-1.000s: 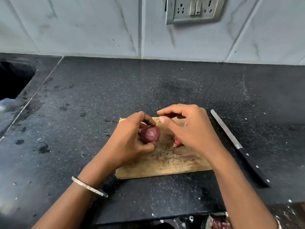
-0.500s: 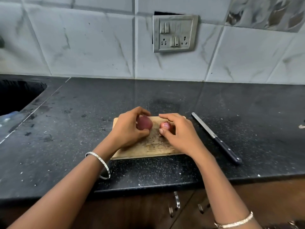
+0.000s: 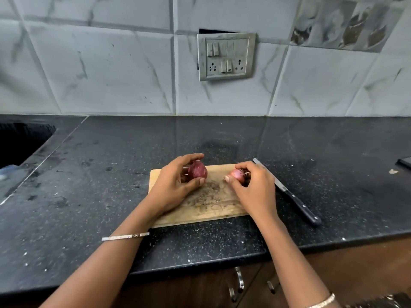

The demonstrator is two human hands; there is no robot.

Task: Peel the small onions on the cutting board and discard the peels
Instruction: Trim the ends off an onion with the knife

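Right, the left hand (image 3: 175, 185) grips a dark onion (image 3: 197, 170) over the cutting board (image 3: 211, 203), while the right hand (image 3: 255, 187) pinches a paler onion (image 3: 237, 174), probably hunting a loose edge of skin; knife (image 3: 289, 193) lies beside the board

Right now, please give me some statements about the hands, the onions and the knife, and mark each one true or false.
1. The left hand holds a dark red onion over the cutting board. True.
2. The right hand grips the knife. False: it holds a paler onion; the knife lies on the counter beside the board.
3. The knife's handle points toward the wall. False: its blade does.
4. A switch plate hangs on the tiled wall. True.
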